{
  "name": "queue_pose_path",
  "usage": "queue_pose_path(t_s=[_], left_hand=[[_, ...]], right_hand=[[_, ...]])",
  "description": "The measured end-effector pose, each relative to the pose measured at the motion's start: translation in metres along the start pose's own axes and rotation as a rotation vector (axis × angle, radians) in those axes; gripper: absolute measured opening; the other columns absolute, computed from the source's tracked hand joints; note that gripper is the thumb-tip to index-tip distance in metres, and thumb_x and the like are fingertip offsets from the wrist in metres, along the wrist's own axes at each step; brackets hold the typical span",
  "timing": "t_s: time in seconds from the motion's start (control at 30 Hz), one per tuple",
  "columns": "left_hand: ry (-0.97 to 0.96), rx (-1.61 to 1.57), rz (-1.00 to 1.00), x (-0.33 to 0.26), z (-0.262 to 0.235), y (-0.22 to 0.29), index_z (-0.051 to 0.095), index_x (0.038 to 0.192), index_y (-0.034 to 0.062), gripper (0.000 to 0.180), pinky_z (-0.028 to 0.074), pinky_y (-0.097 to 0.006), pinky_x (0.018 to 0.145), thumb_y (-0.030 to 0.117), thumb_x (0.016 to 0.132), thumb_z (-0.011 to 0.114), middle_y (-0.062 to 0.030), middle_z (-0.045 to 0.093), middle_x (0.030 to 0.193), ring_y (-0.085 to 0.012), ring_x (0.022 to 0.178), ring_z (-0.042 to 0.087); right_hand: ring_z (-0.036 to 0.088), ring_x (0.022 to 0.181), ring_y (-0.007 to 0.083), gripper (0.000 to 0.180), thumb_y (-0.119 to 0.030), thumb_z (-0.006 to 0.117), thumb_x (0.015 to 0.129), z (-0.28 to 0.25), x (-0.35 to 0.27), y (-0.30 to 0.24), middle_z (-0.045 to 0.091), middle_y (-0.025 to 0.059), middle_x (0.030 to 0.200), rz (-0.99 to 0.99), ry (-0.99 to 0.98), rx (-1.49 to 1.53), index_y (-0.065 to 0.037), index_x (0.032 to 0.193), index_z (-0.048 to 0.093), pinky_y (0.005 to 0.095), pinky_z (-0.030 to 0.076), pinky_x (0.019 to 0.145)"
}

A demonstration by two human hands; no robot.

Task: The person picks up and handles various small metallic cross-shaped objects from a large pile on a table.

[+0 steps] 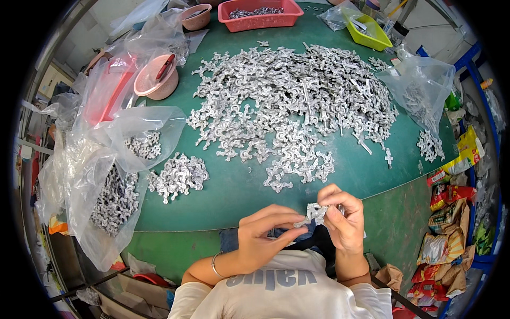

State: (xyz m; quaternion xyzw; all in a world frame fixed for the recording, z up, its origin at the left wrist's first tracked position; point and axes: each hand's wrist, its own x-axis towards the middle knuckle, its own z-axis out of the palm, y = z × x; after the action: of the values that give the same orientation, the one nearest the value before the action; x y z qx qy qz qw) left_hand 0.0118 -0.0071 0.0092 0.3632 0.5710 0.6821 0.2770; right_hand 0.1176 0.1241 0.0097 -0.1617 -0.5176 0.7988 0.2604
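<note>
Two bare hands at the near edge of a table with a smooth green top. Left hand: thumb and index finger closed on the lower left end of a small, irregular, silver-grey metal piece; thin silver-coloured bracelet on that wrist. Right hand: thumb and fingers pinching the piece at its right side. Piece located between the hands, in front of the torso; single part or several joined, cannot tell.

Surroundings: broad heap of knobbly silver-grey metal parts across the middle of the table, nearest portion just beyond the hands. Smaller pile of similar grey parts to the left, apart from the heap, beside a clear plastic bag holding more. Cross-shaped grey metal part near the heap's right side. Far edge: pink rectangular plastic tray containing small metal items; far left, pink round plastic bowl with a red object at its rim
</note>
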Motion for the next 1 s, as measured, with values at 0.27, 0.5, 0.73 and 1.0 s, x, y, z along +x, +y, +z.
queue_pose_path(t_s=[0.27, 0.5, 0.73, 1.0], left_hand=[[-0.093, -0.516, -0.52, 0.005, -0.01, 0.001, 0.058, 0.089, -0.0099, 0.016, 0.052, -0.026, 0.06, 0.004, 0.084, 0.053, -0.0146, 0.062, 0.079, -0.0178, 0.066, 0.061], [-0.107, -0.666, -0.635, 0.003, -0.012, -0.003, 0.058, 0.09, -0.0082, 0.019, 0.05, -0.025, 0.058, 0.009, 0.084, 0.054, -0.0142, 0.062, 0.078, -0.0165, 0.063, 0.061], [-0.11, -0.725, -0.661, 0.002, -0.011, -0.003, 0.059, 0.09, -0.0069, 0.019, 0.05, -0.024, 0.058, 0.011, 0.083, 0.056, -0.0141, 0.062, 0.078, -0.0159, 0.062, 0.061], [-0.137, -0.716, -0.617, 0.001, -0.01, -0.002, 0.059, 0.09, -0.0072, 0.014, 0.05, -0.026, 0.059, 0.002, 0.079, 0.059, -0.0157, 0.063, 0.077, -0.0176, 0.062, 0.062]], right_hand=[[0.039, 0.058, 0.0048, 0.01, -0.008, 0.057, 0.081, 0.002, 0.002, 0.002, 0.052, 0.0061, 0.081, 0.036, -0.011, 0.103, 0.002, 0.085, 0.056, 0.0179, 0.028, 0.05], [0.035, 0.05, 0.0027, 0.007, -0.007, 0.053, 0.083, 0.003, 0.003, 0.006, 0.053, 0.0067, 0.082, 0.133, 0.024, 0.182, 0.001, 0.084, 0.053, 0.0156, 0.027, 0.043], [0.036, 0.051, 0.0022, 0.01, -0.01, 0.052, 0.084, 0.002, 0.004, 0.007, 0.053, 0.007, 0.081, 0.18, -0.002, 0.254, 0.0, 0.084, 0.052, 0.0147, 0.028, 0.043], [0.037, 0.052, 0.002, 0.01, -0.013, 0.051, 0.086, 0.004, 0.003, 0.008, 0.053, 0.0075, 0.081, 0.224, -0.014, 0.319, -0.003, 0.082, 0.05, 0.0137, 0.028, 0.041]])
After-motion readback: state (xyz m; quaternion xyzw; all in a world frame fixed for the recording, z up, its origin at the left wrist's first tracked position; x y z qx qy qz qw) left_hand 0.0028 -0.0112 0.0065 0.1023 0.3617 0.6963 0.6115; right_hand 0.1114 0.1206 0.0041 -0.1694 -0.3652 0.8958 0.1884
